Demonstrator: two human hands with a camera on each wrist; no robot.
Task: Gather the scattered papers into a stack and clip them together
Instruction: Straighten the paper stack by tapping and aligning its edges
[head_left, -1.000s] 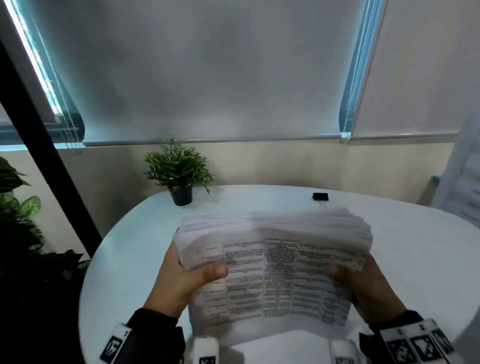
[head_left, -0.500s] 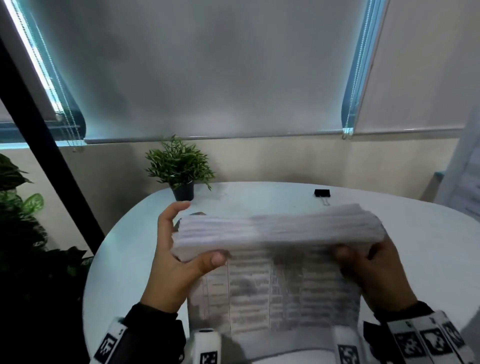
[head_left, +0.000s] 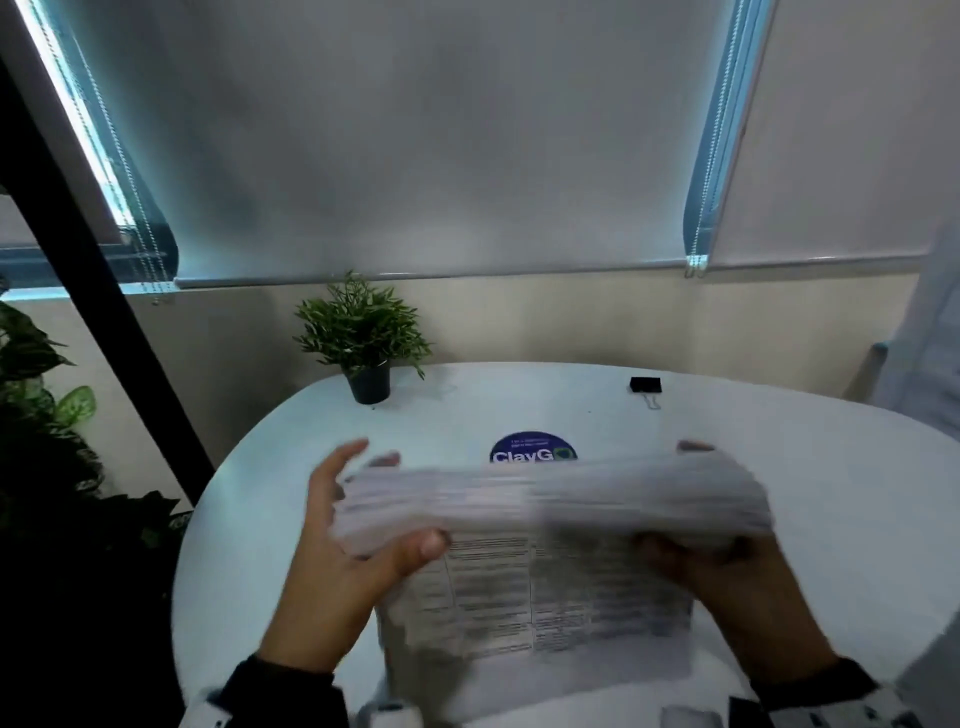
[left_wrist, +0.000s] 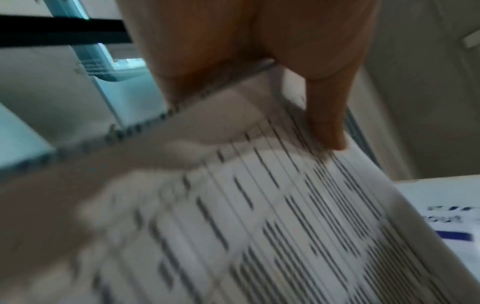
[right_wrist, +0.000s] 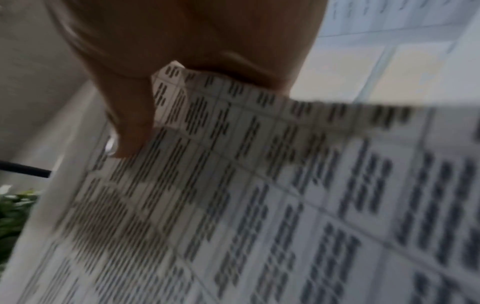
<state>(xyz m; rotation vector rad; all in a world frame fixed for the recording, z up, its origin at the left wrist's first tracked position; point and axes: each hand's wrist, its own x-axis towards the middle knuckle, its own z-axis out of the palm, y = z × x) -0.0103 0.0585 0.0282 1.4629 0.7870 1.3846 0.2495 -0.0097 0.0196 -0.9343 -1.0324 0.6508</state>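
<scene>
A thick stack of printed papers (head_left: 545, 499) stands on edge over the white table (head_left: 831, 493), blurred by motion, its table-filled front sheet facing me. My left hand (head_left: 387, 501) holds its left end, thumb on the front sheet and fingers spread behind. My right hand (head_left: 680, 499) grips the right end the same way. In the left wrist view the thumb (left_wrist: 327, 115) presses the papers (left_wrist: 259, 226). The right wrist view shows the thumb (right_wrist: 130, 123) on the printed sheet (right_wrist: 259, 205). A black binder clip (head_left: 645, 385) lies at the table's far side.
A small potted plant (head_left: 363, 338) stands at the table's far left edge. A round blue sticker (head_left: 533, 452) shows on the tabletop just behind the stack. Larger leafy plants (head_left: 41, 415) fill the left side beside a dark post. Window blinds hang behind.
The stack has come lower toward the table, uncovering the blue sticker behind it. My left fingers have lifted and spread behind the papers. Both hands keep their hold.
</scene>
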